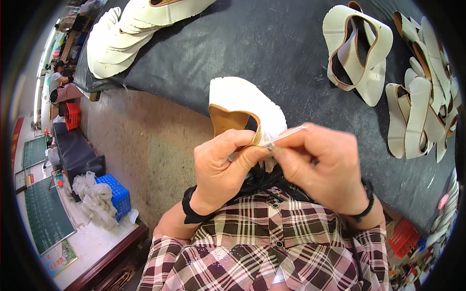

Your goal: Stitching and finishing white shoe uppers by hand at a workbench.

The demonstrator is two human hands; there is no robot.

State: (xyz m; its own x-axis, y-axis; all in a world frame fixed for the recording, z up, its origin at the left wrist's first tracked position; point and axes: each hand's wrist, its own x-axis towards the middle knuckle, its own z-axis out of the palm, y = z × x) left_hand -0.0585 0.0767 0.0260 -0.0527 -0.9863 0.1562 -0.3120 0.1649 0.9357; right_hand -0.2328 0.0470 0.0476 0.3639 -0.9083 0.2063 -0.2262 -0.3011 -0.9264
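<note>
While the left hand [221, 162] grips the near edge of a white shoe piece [252, 99] between thumb and forefinger, the right hand [323, 167], just beside it, has its thumb and fingers closed on a thin, see-through strip [290, 135] at that same edge. The shoe piece stands out just beyond both hands, its tan lining [228, 120] showing above the left one; whether it touches the dark table [242, 43] behind, I cannot tell.

Beyond the hands and to their left, a stack of similar white pieces [114, 51] lies on the table. Beyond the right hand sit a few looped white pieces [357, 53], with a larger heap [420, 114] farther to its right. Well off to the left hand's left are crumpled plastic [94, 196], a blue basket [115, 194] and, farther away, a red crate [73, 116] near a seated person [58, 85].
</note>
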